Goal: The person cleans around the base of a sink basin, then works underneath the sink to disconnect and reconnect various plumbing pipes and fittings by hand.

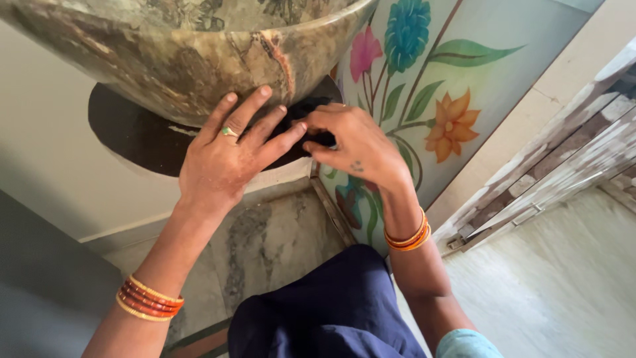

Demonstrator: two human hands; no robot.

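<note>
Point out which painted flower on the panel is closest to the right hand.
The orange flower, just right of the right hand. The pink flower and blue flower sit higher up the panel.

We're in a home washroom by the look of it: a marbled stone basin point(199, 59) sits on a dark round base point(139, 136) at the counter's edge, a glass panel point(464, 79) painted with flowers beside it, stone tiles point(265, 245) underfoot.
</note>
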